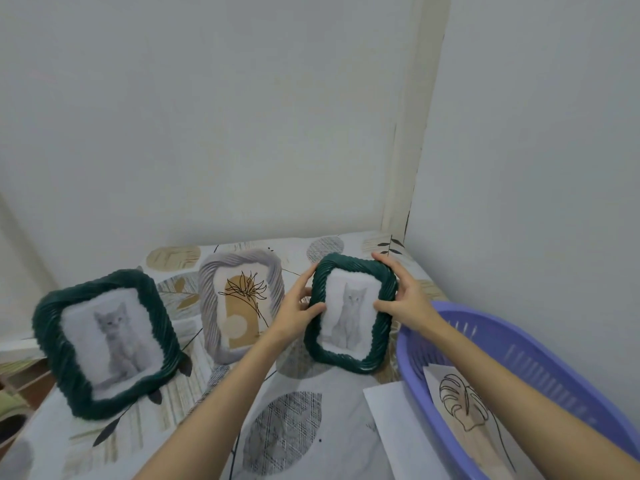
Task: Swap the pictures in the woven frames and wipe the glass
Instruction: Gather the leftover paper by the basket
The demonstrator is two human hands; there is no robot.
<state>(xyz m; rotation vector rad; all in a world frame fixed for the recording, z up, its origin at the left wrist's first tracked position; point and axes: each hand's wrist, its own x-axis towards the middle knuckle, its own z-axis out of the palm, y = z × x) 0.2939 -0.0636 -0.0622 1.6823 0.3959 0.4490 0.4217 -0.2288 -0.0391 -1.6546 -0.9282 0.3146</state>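
Both hands, left hand (297, 308) and right hand (401, 299), are gripping the small green frame (351, 311) upright near the table's (277, 424) back right corner; turning it over gently should expose its backing.

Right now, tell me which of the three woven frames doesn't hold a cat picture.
The pale grey frame in the middle. It holds a plant drawing; both dark green frames, the left one and the held one, show cats.

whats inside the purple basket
A leaf line-drawing print lies inside the purple basket. The right forearm crosses above, hiding part of the basket's floor.
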